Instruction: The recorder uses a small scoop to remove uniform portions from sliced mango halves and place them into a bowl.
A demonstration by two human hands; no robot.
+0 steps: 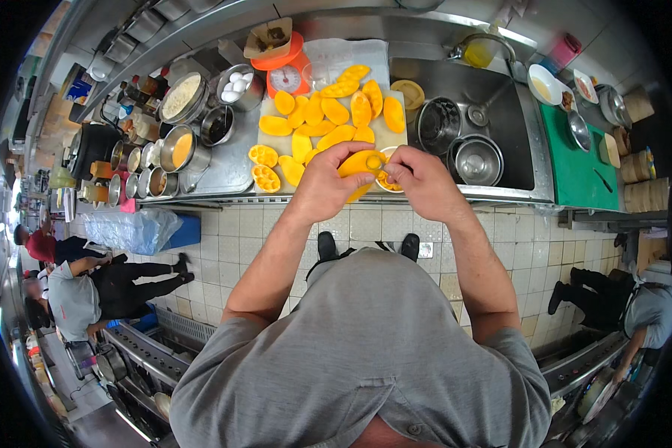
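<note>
My left hand [327,182] holds a yellow mango piece [351,163] over the counter's front edge. In my right hand [428,176] is a small tool with a round metal end [374,162], apparently a melon baller, its end against the mango flesh. My fingers hide most of its handle. Partly covered by both hands, a white bowl [389,151] contains small orange mango bits. Several mango slabs [335,111] lie across a pale cutting board [393,139]. Two hollowed mango pieces [266,178] with round pits rest at its left edge.
An orange scale [287,80] stands behind the board. To the left are a pot of eggs [236,88] and several metal bowls [180,148]. The sink [515,123] with pots lies right, then a green board [585,168] with a knife [602,180]. Co-workers stand behind on both sides.
</note>
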